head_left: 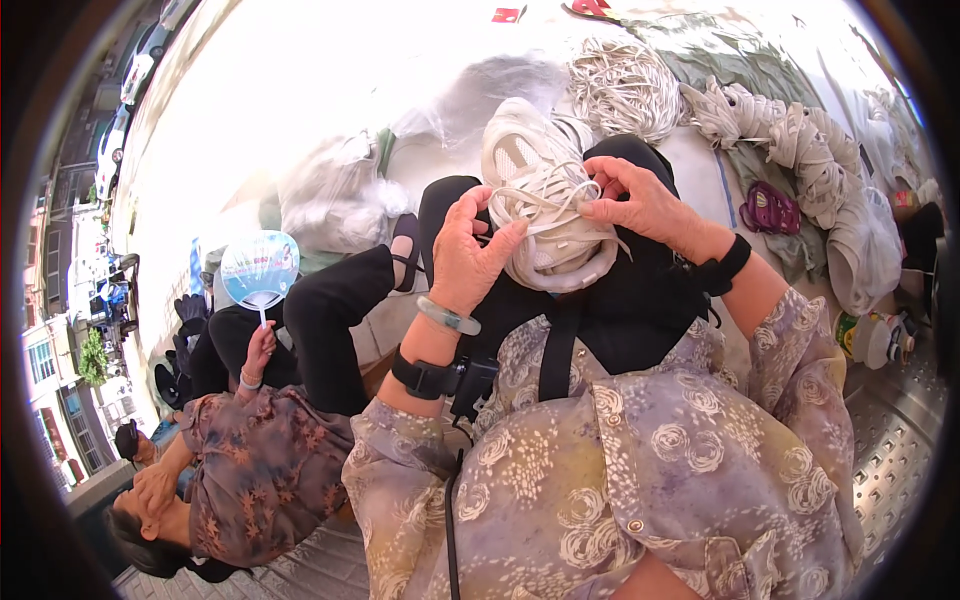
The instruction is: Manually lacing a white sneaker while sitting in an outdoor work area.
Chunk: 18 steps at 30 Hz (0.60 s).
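An off-white sneaker (545,165) rests on my lap, its toe end pointing away from me. Loose, pale shoelaces (548,208) cross its upper in a tangle. My left hand (470,248) grips it from the left, thumb beside the laces and fingers curled at the edge. From the right, my right hand (645,205) holds it with thumb and fingers bent at the laces. Whether a lace end is pinched in either hand is too small to tell.
Beyond my knees lies a heap of pale laces (625,88). A row of bundled off-white shoes (790,140) curves to the right, near a purple woven item (769,208). Plastic bags (335,190) lie ahead left. Beside me on the left, a seated person holds a blue fan (260,268).
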Tool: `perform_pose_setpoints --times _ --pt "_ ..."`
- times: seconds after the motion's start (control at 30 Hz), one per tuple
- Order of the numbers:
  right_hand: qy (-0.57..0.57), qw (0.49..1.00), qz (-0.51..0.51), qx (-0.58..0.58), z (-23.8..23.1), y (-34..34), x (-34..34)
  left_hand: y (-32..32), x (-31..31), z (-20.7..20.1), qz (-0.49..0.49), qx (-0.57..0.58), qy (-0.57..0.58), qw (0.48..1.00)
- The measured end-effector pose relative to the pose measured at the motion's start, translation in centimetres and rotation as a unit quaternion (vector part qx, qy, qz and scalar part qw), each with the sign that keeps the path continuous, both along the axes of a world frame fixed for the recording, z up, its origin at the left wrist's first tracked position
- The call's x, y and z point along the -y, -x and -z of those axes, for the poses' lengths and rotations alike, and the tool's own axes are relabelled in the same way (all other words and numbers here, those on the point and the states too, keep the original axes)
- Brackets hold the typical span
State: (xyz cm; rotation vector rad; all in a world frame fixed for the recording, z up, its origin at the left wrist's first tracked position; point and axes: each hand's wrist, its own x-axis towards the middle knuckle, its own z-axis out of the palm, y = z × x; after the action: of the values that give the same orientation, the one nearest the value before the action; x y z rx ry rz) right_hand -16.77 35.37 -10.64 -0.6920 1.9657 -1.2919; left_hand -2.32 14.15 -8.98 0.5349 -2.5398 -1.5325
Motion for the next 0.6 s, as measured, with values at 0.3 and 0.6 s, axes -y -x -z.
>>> perform_pose_setpoints --times 0.3,0.6 --pt "0.162 0.982 -0.093 0.027 -0.6 -0.8 -0.4 -0.2 -1.5 -0.9 -0.023 -0.153 0.018 0.988" --pt "0.175 0.96 -0.146 -0.163 -2.2 -1.5 -1.7 -2.0 -1.8 -2.4 0.015 -0.15 0.067 0.986"
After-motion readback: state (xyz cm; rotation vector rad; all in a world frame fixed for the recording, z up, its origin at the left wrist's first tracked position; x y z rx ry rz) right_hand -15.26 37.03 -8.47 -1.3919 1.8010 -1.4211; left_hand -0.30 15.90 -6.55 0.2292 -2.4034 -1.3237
